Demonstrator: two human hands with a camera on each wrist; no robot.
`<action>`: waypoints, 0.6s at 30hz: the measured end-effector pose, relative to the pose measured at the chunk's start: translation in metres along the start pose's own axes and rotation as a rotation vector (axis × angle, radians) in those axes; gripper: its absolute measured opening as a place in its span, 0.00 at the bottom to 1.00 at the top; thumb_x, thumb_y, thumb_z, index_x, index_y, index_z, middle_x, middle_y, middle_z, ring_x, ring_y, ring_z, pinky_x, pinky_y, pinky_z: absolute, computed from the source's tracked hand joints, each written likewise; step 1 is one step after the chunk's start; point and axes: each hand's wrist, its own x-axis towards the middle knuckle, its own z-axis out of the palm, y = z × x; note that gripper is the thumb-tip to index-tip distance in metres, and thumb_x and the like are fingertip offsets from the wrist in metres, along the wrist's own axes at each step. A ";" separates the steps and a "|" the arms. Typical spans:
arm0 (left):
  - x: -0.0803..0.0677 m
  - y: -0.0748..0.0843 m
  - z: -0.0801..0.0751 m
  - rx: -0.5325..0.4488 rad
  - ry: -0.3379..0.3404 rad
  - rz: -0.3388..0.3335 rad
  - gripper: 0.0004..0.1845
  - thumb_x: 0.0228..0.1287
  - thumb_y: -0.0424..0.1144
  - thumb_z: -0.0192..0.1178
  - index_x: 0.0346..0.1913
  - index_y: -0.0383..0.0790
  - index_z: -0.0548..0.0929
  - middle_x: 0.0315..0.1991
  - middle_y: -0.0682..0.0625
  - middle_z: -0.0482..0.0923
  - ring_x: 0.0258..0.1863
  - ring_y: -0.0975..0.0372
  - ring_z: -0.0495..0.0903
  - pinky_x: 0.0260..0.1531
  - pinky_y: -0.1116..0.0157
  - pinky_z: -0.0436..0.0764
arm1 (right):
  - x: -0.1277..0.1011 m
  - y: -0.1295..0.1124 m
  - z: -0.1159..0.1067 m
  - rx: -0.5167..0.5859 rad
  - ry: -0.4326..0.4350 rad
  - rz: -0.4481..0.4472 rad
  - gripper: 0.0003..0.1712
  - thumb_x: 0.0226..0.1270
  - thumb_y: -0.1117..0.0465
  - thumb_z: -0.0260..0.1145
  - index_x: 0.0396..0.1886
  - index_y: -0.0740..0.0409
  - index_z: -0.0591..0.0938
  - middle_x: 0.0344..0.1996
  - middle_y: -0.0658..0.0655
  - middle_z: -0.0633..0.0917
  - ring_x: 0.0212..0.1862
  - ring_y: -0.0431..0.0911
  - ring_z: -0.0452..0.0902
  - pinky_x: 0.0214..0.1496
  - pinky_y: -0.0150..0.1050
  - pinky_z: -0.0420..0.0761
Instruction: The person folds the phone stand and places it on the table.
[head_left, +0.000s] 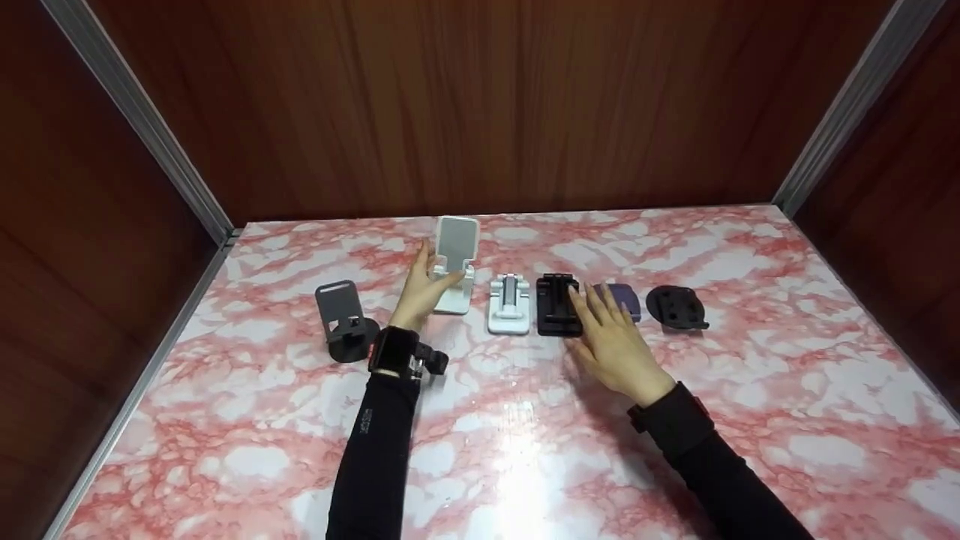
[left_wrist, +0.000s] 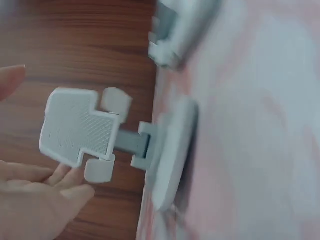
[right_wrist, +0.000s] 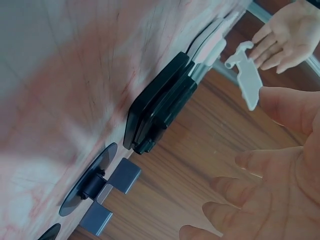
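A row of phone stands sits across the far half of the pink-and-white marbled table (head_left: 525, 450), inside a booth of dark wooden walls (head_left: 487, 97). At the left end of the row stands a grey phone stand (head_left: 341, 321) on a round dark base, its plate raised upright. Just right of it, the left hand (head_left: 421, 289) reaches far along the table to the white raised stand (head_left: 454, 259), whose pale plate stands up on its arm above a flat white base. The left hand's fingers are straight and spread; the fingertips (left_wrist: 65, 175) touch the near edge of the plate, and the thumb lies apart from it, so the hand is not closed around the stand. A black strap with a small camera sits on that wrist.

Right of the raised stand lies a white folded stand (head_left: 508, 304), flat on the table. Beside it lies a black folded stand (head_left: 559, 305), also flat. The right hand (head_left: 611, 337) rests over the table just right of the black stand, palm down, with its fingers straight and loosely spread; its fingertips lie at the black stand's right edge and partly cover a purple stand (head_left: 626, 300). The hand holds nothing. At the right end of the row sits a black round stand (head_left: 677, 306), apart from the hand.
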 end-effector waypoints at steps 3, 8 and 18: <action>0.000 0.003 0.000 -0.101 -0.022 -0.019 0.49 0.61 0.29 0.64 0.76 0.31 0.41 0.75 0.37 0.49 0.74 0.49 0.47 0.72 0.57 0.52 | 0.000 -0.001 0.002 0.003 0.008 -0.003 0.41 0.72 0.55 0.60 0.76 0.66 0.53 0.73 0.71 0.52 0.73 0.67 0.43 0.68 0.68 0.52; 0.004 0.002 0.000 -0.062 0.007 -0.005 0.46 0.61 0.28 0.63 0.76 0.30 0.46 0.74 0.37 0.53 0.72 0.47 0.53 0.70 0.53 0.58 | 0.000 -0.001 0.002 0.009 0.009 0.000 0.42 0.71 0.55 0.61 0.76 0.65 0.53 0.74 0.70 0.50 0.73 0.66 0.41 0.68 0.68 0.52; 0.011 -0.003 -0.007 -0.056 0.218 0.049 0.25 0.60 0.22 0.60 0.61 0.24 0.66 0.52 0.34 0.71 0.51 0.48 0.72 0.56 0.59 0.74 | 0.001 -0.002 0.003 0.024 0.021 -0.001 0.43 0.70 0.57 0.63 0.76 0.64 0.53 0.74 0.68 0.49 0.74 0.65 0.40 0.70 0.66 0.47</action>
